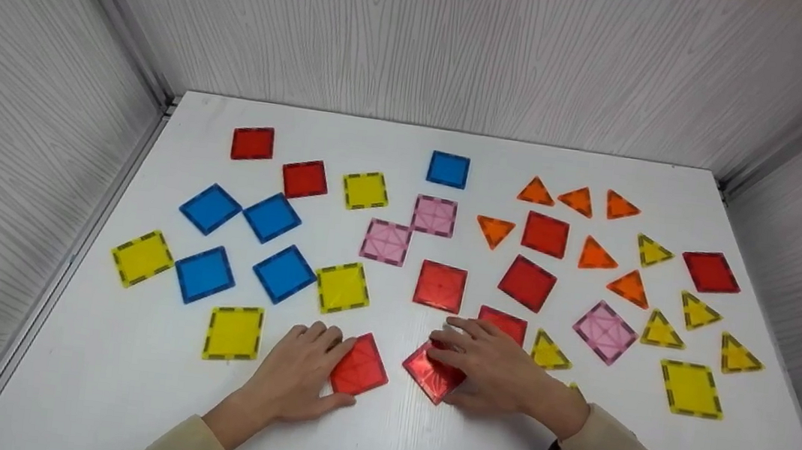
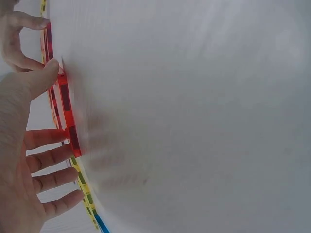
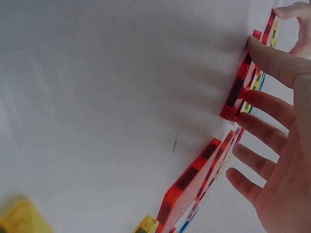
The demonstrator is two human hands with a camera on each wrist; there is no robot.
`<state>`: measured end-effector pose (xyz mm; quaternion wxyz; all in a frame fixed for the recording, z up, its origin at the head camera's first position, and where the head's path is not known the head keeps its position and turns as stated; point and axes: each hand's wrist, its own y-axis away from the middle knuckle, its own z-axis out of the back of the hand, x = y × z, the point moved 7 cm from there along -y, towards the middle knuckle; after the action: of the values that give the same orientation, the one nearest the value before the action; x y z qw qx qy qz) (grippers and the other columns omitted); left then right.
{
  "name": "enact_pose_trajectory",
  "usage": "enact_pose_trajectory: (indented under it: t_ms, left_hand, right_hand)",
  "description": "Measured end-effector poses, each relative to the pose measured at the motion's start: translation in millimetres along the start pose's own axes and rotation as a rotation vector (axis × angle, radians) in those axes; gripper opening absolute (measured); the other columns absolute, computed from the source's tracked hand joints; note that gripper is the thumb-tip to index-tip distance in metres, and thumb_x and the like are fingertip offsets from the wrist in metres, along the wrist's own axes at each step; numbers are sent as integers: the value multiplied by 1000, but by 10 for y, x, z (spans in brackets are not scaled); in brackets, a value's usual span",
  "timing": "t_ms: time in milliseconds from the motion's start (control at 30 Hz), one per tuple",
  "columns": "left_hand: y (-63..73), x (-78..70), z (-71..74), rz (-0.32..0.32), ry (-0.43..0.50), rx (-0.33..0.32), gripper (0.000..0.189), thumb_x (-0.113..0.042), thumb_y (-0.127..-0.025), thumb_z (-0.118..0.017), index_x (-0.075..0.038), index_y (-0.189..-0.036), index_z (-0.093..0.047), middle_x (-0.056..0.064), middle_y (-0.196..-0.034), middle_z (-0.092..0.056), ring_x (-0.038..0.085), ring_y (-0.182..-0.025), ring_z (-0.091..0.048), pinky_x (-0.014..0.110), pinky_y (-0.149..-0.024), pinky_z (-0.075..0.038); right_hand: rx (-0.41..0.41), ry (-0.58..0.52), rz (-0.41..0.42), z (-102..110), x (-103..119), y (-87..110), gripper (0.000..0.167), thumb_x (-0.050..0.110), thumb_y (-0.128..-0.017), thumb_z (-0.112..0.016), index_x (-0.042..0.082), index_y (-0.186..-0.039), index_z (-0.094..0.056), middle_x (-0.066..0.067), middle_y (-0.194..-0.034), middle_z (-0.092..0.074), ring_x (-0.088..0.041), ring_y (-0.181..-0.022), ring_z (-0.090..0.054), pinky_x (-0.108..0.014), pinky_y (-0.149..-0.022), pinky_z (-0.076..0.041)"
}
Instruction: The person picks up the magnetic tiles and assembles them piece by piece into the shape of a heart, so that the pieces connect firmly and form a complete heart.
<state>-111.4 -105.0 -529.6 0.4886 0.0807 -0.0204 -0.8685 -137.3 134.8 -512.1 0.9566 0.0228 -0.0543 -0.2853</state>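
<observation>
In the head view my left hand (image 1: 297,372) holds a red square magnetic tile (image 1: 364,366) by its edges, low over the white table. The left wrist view shows the thumb at one end of this tile (image 2: 66,104) and the index finger at the other. My right hand (image 1: 502,368) grips a second red square tile (image 1: 428,381), its fingers lying across the top and hiding part of it. From the right wrist, thumb and fingers span that tile (image 3: 236,90). A narrow gap separates the two held tiles, whose corners point toward each other.
Another red tile (image 1: 503,325) lies just beyond my right hand, a yellow triangle (image 1: 550,351) beside it. Blue squares (image 1: 205,274) and yellow squares (image 1: 233,334) spread leftward. Pink squares (image 1: 434,216) lie mid-table, orange triangles (image 1: 577,200) at back right. Panel walls (image 1: 437,40) enclose the table.
</observation>
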Motion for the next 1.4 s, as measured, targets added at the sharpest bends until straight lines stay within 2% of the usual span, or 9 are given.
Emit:
enact_pose_trajectory:
  t_ms: [133, 333, 533, 667, 867, 1033, 1167, 1267, 1400]
  left_hand:
    - [-61, 3, 4, -8, 3, 15, 80, -65, -89, -73, -19, -152, -57, 9, -135, -63, 27, -122, -55, 48, -103, -54]
    - [-178, -26, 48, -39, 13, 52, 75, -60, -91, -72, -24, -154, -55, 8, -140, -62, 28, -127, -54, 51, -106, -53]
    - [-332, -108, 80, -113, -44, 37, 75, -60, -92, -69, -25, -156, -52, 7, -145, -61, 28, -133, -52, 49, -110, -51]
    - [-420, -169, 83, -155, -58, 42, 74, -61, -94, -68, -26, -157, -51, 7, -148, -60, 29, -140, -51, 52, -115, -49]
    - [-536, -241, 90, -202, -79, 32, 75, -62, -93, -67, -27, -157, -50, 5, -146, -61, 27, -137, -52, 49, -113, -49]
    - [-552, -253, 102, -214, -58, 27, 74, -62, -93, -67, -26, -156, -52, 6, -145, -61, 28, -136, -53, 49, -112, -50]
    - [-529, -220, 97, -205, -24, 13, 75, -63, -93, -67, -24, -156, -52, 7, -144, -62, 28, -135, -54, 50, -112, -50]
    - [-506, -183, 90, -195, -14, -9, 75, -64, -93, -66, -22, -154, -53, 7, -142, -62, 27, -132, -54, 48, -110, -51]
    - [-491, -147, 86, -188, -13, -36, 73, -65, -94, -65, -22, -153, -55, 7, -139, -63, 26, -128, -54, 45, -105, -51]
  right_hand:
    - [-35, 6, -39, 0, -18, 9, 65, 56, -89, -78, 24, -144, -65, -4, -141, -66, -28, -136, -56, -50, -111, -54]
    - [-65, 33, -149, 11, -91, 15, 65, 61, -88, -77, 21, -138, -71, -6, -126, -68, -26, -124, -59, -48, -107, -55]
    - [-95, 21, -204, 11, -137, 32, 67, 60, -85, -80, 20, -138, -71, -7, -123, -69, -27, -123, -60, -52, -108, -54]
    - [-96, 16, -226, 11, -134, 35, 68, 61, -85, -80, 20, -139, -71, -8, -125, -69, -28, -125, -60, -53, -109, -53]
    - [-94, 14, -244, 11, -131, 22, 67, 62, -85, -80, 21, -137, -72, -7, -124, -69, -28, -124, -60, -53, -110, -52]
    - [-107, 15, -241, -1, -136, 29, 67, 63, -84, -80, 21, -136, -72, -6, -124, -69, -28, -124, -60, -53, -109, -53]
    - [-163, 21, -233, 32, -197, 51, 63, 61, -86, -79, 20, -133, -73, -6, -123, -69, -27, -121, -61, -49, -103, -57]
    - [-202, 11, -252, 105, -310, 54, 59, 57, -87, -80, 20, -133, -72, -7, -123, -70, -27, -119, -63, -47, -99, -59]
    - [-194, -48, -325, 179, -546, -37, 57, 52, -90, -80, 20, -137, -70, -9, -131, -69, -29, -122, -62, -48, -100, -59]
